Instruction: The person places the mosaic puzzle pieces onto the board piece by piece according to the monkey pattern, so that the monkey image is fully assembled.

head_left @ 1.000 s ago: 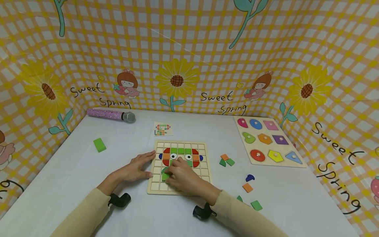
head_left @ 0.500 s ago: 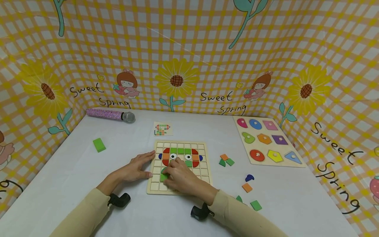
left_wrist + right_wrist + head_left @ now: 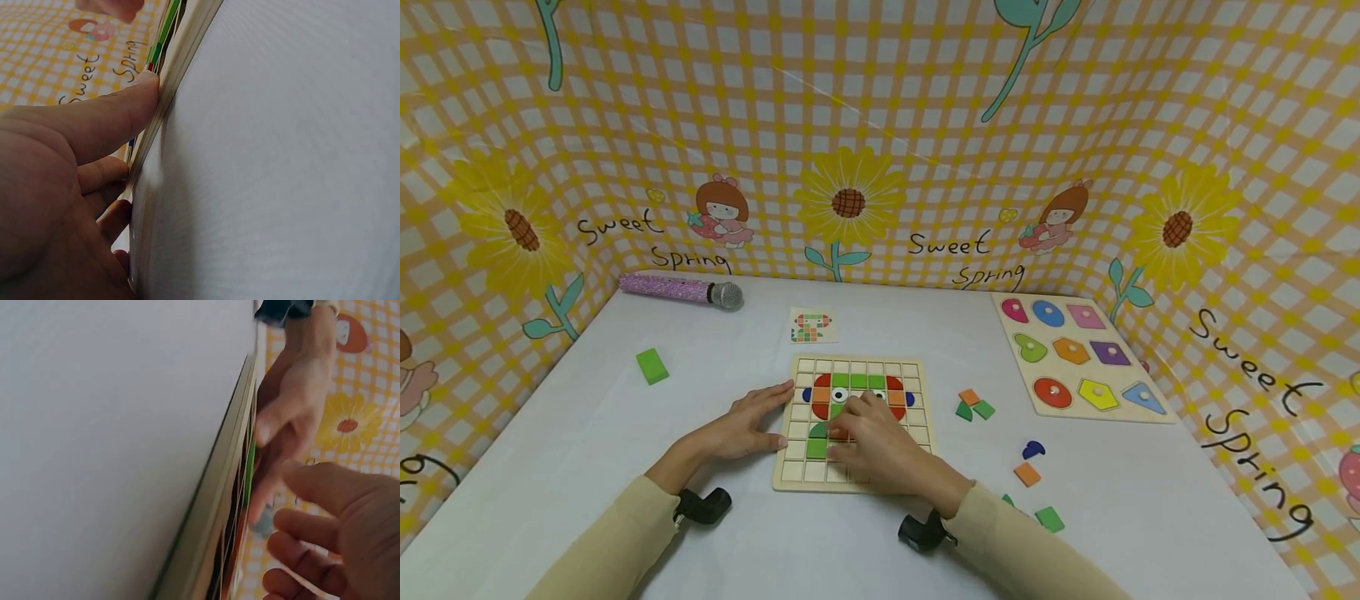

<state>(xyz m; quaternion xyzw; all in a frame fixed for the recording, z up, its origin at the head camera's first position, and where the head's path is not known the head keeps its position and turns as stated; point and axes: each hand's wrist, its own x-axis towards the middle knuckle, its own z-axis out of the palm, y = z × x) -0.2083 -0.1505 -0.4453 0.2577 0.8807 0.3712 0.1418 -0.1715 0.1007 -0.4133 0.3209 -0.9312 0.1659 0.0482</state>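
Note:
A wooden grid board lies mid-table with red, orange, green and blue pieces and white eye pieces set in it. My left hand rests along its left side; in the left wrist view the thumb touches the board's edge. Over the board's lower middle is my right hand, covering several squares and part of one eye. Thumb and fingers stand apart in the right wrist view, with nothing between them. Just left of its fingertips sit a green square and a dark green curved piece.
Loose orange pieces, green squares and a dark blue piece lie to the right. A picture card is behind the board. Farther out are a knobbed shape puzzle, a green block and a glittery microphone.
My right hand has drawn off the green square and shifted right, and now overlaps the right eye piece. The green square stays on the grid. My left hand has kept its place.

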